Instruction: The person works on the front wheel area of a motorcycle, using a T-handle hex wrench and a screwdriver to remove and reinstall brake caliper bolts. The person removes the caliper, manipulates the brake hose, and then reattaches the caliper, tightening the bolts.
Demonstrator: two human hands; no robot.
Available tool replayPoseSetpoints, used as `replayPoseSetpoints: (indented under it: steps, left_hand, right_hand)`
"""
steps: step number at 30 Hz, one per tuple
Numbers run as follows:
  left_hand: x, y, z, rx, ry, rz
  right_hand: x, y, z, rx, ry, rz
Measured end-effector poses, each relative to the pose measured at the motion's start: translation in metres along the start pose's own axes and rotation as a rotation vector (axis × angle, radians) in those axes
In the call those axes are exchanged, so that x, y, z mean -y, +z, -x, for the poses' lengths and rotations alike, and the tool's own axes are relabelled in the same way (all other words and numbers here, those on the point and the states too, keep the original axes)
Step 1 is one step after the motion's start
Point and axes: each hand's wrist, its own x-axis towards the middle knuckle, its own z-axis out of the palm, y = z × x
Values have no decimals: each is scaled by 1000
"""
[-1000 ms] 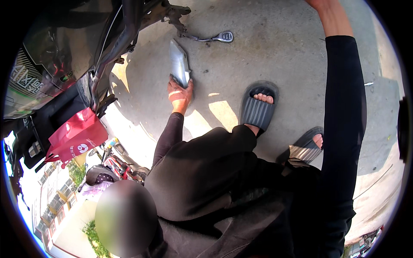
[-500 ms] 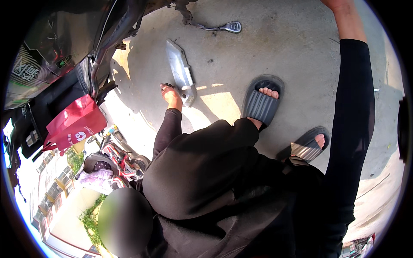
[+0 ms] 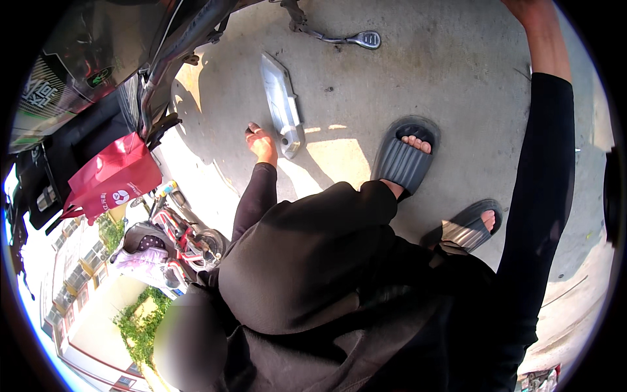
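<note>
My left hand (image 3: 262,145) hangs over the ground with its fingers curled in. Whether something small sits between them I cannot make out. Just right of it a long, angular silver metal cover (image 3: 282,108) lies on the concrete, apart from the fingers. My right arm reaches up along the right side in a black sleeve. Only the wrist and part of my right hand (image 3: 530,8) show at the top edge; its fingers are out of the picture.
A motorbike (image 3: 98,78) fills the upper left, with a red bag (image 3: 114,176) hanging on it. Its chrome lever (image 3: 367,40) with a slotted end juts out at the top. My feet wear dark slides (image 3: 401,157). A red two-wheeler (image 3: 186,245) stands behind at left.
The view has shifted slightly, so the ground, the silver cover and the lever appear a little farther right. Dark bits seen at my left fingertips before no longer show clearly.
</note>
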Motion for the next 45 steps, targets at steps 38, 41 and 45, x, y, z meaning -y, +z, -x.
replayPoseSetpoints:
  steps: [38, 41, 45]
  left_hand:
    - [-195, 24, 193, 631, 1155, 196]
    - [-197, 26, 199, 653, 1177, 181]
    - [-194, 22, 198, 673, 1107, 217]
  right_hand:
    - [-12, 12, -6, -65, -5, -19]
    - [-9, -4, -17, -70, -86, -52]
    - [-17, 12, -7, -112, -12, -113]
